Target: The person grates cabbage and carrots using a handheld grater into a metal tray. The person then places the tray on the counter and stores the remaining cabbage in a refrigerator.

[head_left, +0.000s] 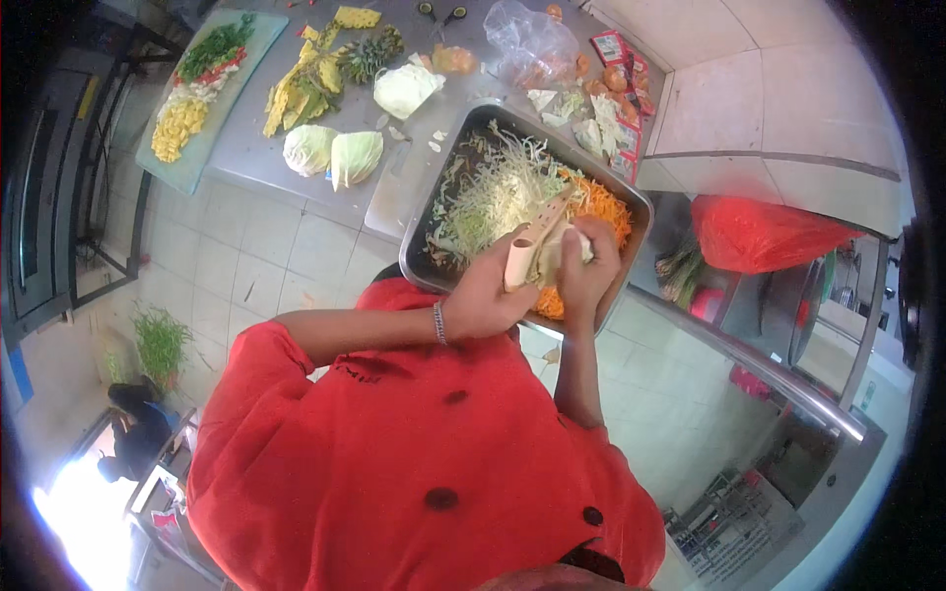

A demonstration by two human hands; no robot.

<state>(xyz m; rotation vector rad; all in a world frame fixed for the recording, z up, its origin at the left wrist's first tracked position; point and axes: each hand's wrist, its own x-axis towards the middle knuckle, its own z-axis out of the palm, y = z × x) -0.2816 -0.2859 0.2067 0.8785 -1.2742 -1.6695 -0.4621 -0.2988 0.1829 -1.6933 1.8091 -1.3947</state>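
My left hand is wrapped round the cream handle of a slatted hand grater, tilted over a deep metal tray. Pressed against the grater, a pale wedge of cabbage is gripped by my right hand, whose fingers partly cover it. Below both hands the tray holds shredded cabbage on the left and middle, with shredded carrot along the right side. The grater's cutting face is mostly hidden from this angle.
Cut cabbage pieces and pineapple peelings lie on the metal table. A glass board with chopped food is far left. Scissors, a clear plastic bag and red packets sit behind. A red bag stands right.
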